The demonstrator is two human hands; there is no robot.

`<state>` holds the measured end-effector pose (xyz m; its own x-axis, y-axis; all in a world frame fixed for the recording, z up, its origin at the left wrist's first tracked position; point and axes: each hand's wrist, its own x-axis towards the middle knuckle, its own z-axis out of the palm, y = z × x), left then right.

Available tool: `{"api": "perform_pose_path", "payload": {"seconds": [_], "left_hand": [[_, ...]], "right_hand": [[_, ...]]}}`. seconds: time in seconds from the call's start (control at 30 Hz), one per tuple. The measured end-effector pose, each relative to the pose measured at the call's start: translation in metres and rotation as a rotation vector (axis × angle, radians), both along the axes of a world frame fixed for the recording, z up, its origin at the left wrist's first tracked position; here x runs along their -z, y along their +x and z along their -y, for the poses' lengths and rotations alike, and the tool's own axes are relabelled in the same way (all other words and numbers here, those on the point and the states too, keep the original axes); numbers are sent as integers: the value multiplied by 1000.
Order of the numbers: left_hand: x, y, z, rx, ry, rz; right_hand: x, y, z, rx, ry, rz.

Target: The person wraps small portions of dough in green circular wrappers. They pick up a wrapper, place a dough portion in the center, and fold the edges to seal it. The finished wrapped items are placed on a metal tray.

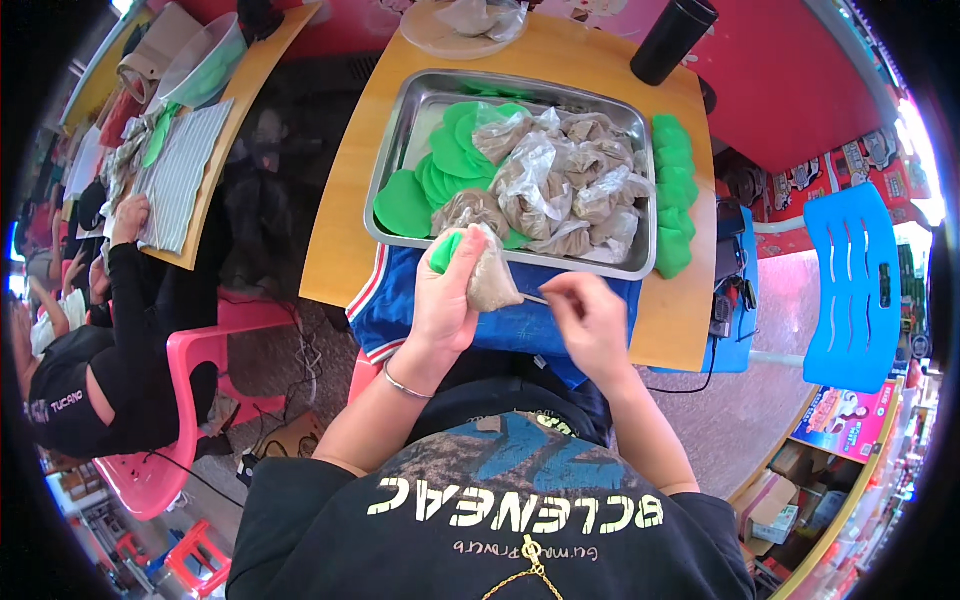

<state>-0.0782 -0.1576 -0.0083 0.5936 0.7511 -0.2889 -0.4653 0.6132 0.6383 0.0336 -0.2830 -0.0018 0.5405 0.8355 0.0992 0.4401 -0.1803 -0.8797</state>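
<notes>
My left hand (446, 300) is closed round a small clear bag (493, 280) packed with pale brown grainy filling. A flat green piece (443, 254), looking like balloon rubber, is also caught between its thumb and fingers. My right hand (588, 322) is to the right of the bag, thumb and fingertips pinched together. A thin pale strand (534, 299) runs from the bag's lower corner to those fingertips; whether it belongs to the bag I cannot tell. Just beyond both hands is a steel tray (648, 165), holding loose green pieces (452, 150) and several filled clear bags (545, 185).
The tray stands on a wooden table (340, 215). A row of green pieces (673, 195) lies right of it, a black tumbler (672, 42) behind. Blue cloth (400, 310) hangs at the front edge. A blue chair (850, 285) stands right; a person (130, 310) works at another table left.
</notes>
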Motion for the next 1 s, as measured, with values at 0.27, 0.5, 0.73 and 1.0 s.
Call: {"api": "perform_pose_path", "payload": {"seconds": [0.27,0.5,0.73,1.0], "left_hand": [[-5,5,15,84,82,-8],[-8,2,14,129,16,-2],[-4,6,19,137,54,-1],[-20,13,36,40,9,62]], "right_hand": [[-39,-18,-13,-150,355,81],[-28,0,6,69,281,-58],[-9,1,4,27,107,-152],[-16,4,-6,8,122,-517]]}}
